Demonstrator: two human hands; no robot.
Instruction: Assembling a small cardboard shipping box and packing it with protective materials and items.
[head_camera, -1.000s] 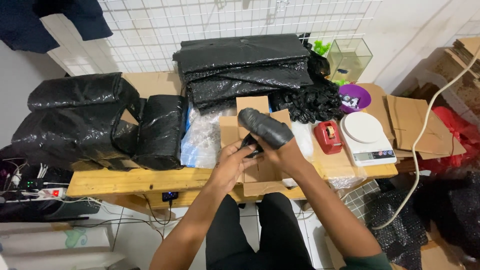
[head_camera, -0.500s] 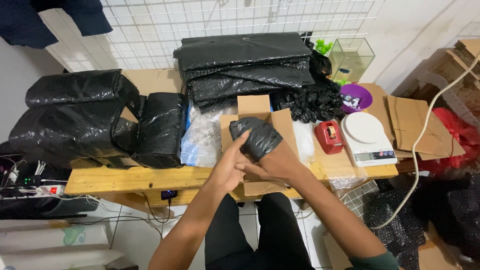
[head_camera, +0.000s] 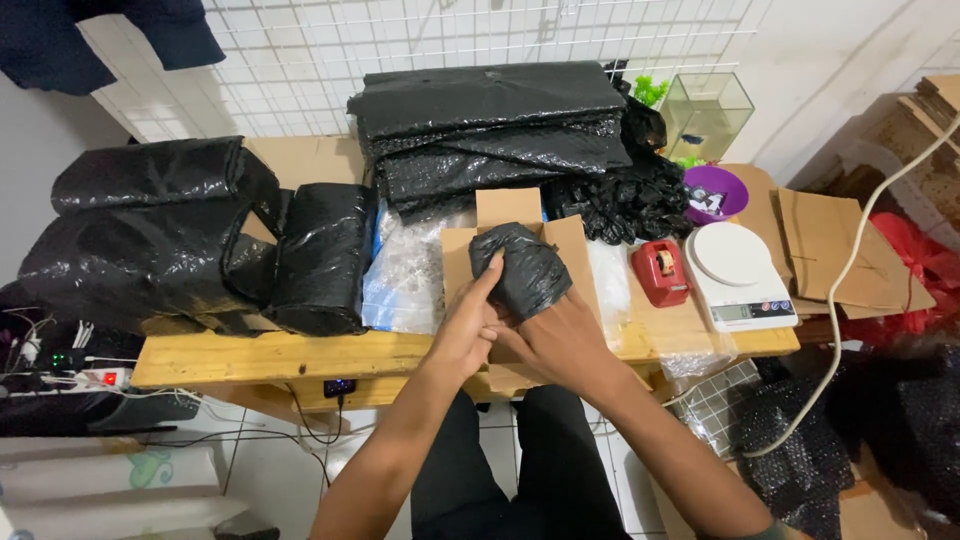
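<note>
Both my hands are on a small bundle wrapped in black plastic (head_camera: 522, 268) held over an open brown cardboard box (head_camera: 512, 232) at the front middle of the wooden table (head_camera: 260, 357). My left hand (head_camera: 466, 328) presses the bundle's left side with fingers pointing up. Underneath and to the right, my right hand (head_camera: 560, 338) grips the bundle. The box flaps stand open around the bundle.
Large black plastic bags (head_camera: 160, 235) fill the table's left, folded black plastic sheets (head_camera: 490, 125) the back. A red tape dispenser (head_camera: 660, 272), white kitchen scale (head_camera: 738, 275), purple bowl (head_camera: 714, 193), glass tank (head_camera: 705, 108) and flat cardboard (head_camera: 835, 245) lie right. A power strip (head_camera: 80, 378) sits lower left.
The black bundle has been lowered from above the table toward the open box, and my hands have closed in tighter around it.
</note>
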